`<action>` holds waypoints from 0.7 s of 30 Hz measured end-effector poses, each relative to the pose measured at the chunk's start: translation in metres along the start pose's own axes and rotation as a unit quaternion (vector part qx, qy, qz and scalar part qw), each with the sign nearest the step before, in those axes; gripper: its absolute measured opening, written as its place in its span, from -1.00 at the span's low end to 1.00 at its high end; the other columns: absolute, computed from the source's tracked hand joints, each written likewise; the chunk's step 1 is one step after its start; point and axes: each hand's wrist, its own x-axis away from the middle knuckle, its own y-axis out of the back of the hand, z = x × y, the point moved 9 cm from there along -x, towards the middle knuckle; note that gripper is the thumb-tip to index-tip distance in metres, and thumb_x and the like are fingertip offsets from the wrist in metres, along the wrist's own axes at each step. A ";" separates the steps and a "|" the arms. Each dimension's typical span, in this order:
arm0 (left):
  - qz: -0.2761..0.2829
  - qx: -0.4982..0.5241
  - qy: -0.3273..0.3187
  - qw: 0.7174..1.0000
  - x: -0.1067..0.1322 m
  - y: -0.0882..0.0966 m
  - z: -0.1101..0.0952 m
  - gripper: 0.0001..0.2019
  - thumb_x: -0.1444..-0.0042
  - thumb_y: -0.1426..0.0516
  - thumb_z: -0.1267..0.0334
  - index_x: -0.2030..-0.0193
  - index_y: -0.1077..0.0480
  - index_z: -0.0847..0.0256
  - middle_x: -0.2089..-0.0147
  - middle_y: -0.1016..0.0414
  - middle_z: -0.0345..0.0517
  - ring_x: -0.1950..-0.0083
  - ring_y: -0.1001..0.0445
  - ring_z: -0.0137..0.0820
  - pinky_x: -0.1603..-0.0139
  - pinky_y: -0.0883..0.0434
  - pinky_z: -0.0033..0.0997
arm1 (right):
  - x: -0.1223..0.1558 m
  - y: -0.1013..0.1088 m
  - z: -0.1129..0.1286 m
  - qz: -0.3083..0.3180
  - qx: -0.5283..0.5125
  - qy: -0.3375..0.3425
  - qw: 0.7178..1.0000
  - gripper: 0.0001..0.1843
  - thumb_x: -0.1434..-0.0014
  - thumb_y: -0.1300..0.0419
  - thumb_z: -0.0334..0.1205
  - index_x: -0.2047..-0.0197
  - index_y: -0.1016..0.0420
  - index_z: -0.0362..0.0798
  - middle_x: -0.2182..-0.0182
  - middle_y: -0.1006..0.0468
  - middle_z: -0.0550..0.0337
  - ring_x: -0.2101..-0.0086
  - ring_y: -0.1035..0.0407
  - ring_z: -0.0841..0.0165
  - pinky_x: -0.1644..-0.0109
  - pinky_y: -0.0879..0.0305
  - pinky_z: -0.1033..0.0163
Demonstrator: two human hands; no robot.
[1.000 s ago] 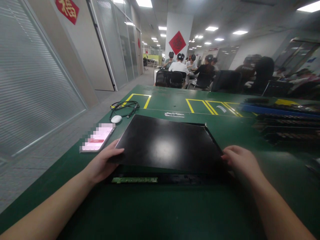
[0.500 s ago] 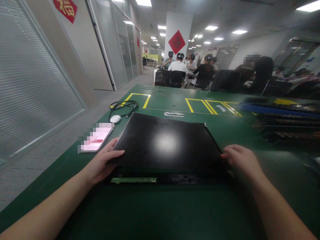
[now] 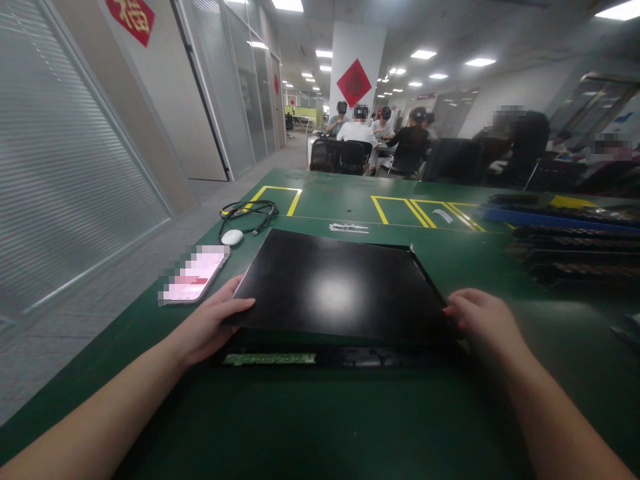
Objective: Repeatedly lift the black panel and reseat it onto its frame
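Note:
A glossy black display panel (image 3: 310, 287) lies tilted over a black frame (image 3: 380, 358), its left side raised. My left hand (image 3: 217, 320) grips the panel's left edge, thumb on top and fingers underneath. At the right edge, my right hand (image 3: 480, 317) is closed in a pinch where panel and frame meet; whether it has the panel, the frame or both is hidden. Along the frame's near side runs a narrow green circuit board (image 3: 270, 359). The frame's dark rim also shows beyond the panel's far right corner.
On the green table (image 3: 320, 427), a phone (image 3: 197, 277), a white mouse (image 3: 232, 237) and a coiled black cable (image 3: 250, 212) lie at the left. Dark strip-shaped parts (image 3: 575, 253) and a blue piece (image 3: 530, 217) are at the right. People sit at a table beyond.
My left hand and the panel's left side have shifted slightly to the right. My right hand stays at the right edge.

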 end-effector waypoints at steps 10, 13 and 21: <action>-0.005 -0.002 0.008 1.000 0.002 -0.003 -0.001 -0.26 0.09 -0.40 0.38 -0.28 -0.36 0.05 0.00 -0.66 -0.05 0.07 -0.66 -0.16 0.13 -0.56 -0.35 | 0.004 0.001 0.006 0.006 0.040 -0.001 0.999 -0.73 -0.03 -0.18 -0.05 0.30 -0.57 -0.03 0.41 -0.67 0.02 0.58 -0.43 0.29 0.49 -0.33 0.19; -0.004 0.002 0.005 1.000 0.002 -0.004 -0.002 -0.30 0.09 -0.39 0.38 -0.24 -0.41 0.03 0.00 -0.66 -0.06 0.08 -0.66 -0.15 0.16 -0.56 -0.35 | 0.003 0.000 0.005 0.008 0.048 -0.001 0.999 -0.73 -0.04 -0.17 -0.05 0.29 -0.57 -0.02 0.41 -0.67 0.05 0.56 -0.44 0.29 0.46 -0.35 0.18; 0.007 0.004 0.005 1.000 -0.001 -0.002 0.000 -0.28 0.10 -0.40 0.41 -0.26 -0.39 0.07 -0.01 -0.66 -0.03 0.12 -0.68 -0.18 0.18 -0.58 -0.36 | 0.006 -0.001 0.009 0.005 0.079 0.025 0.997 -0.74 -0.05 -0.16 -0.05 0.30 -0.58 0.00 0.41 -0.67 0.08 0.51 -0.48 0.26 0.45 -0.32 0.20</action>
